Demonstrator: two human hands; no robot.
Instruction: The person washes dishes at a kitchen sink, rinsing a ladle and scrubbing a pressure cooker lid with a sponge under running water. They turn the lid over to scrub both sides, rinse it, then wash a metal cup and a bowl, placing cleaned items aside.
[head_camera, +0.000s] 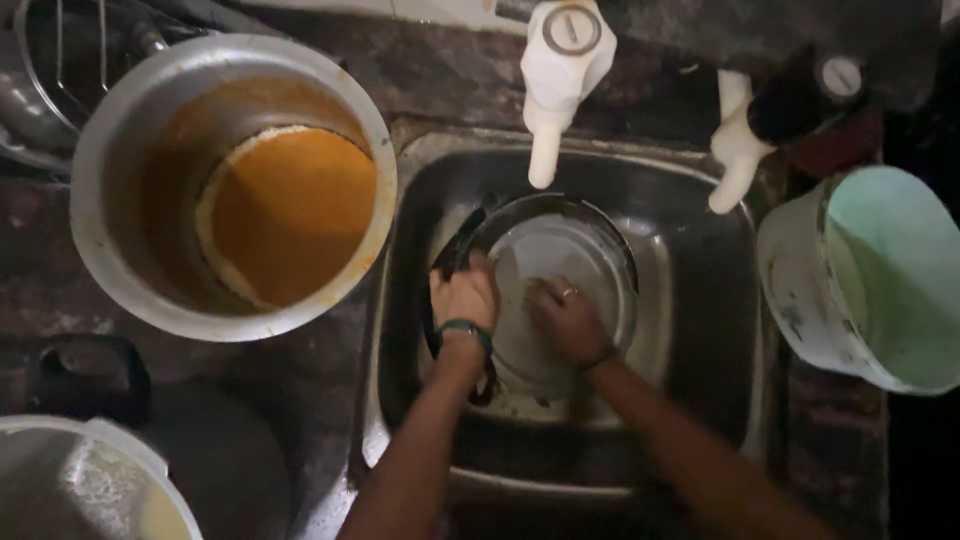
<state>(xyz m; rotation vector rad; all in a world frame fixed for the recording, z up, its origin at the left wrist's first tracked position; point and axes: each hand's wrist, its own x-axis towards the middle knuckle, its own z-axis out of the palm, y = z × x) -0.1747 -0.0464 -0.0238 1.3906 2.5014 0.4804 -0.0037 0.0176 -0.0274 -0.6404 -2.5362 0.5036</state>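
A round steel pan (590, 240) with a dark handle lies in the steel sink (700, 300). My left hand (463, 296), a green band at its wrist, grips the pan's left rim. Inside the pan, my right hand (565, 318) presses flat against the bottom, a ring on one finger. Whether it holds a scrubber is hidden. A white tap (560, 70) hangs above the pan's far edge.
A large metal pot (120, 150) with orange-brown liquid stands on the counter to the left. A second white tap (738, 150) is at the back right. A pale green bucket (880, 270) sits right of the sink. Another pot (80, 480) and a dark lid are at bottom left.
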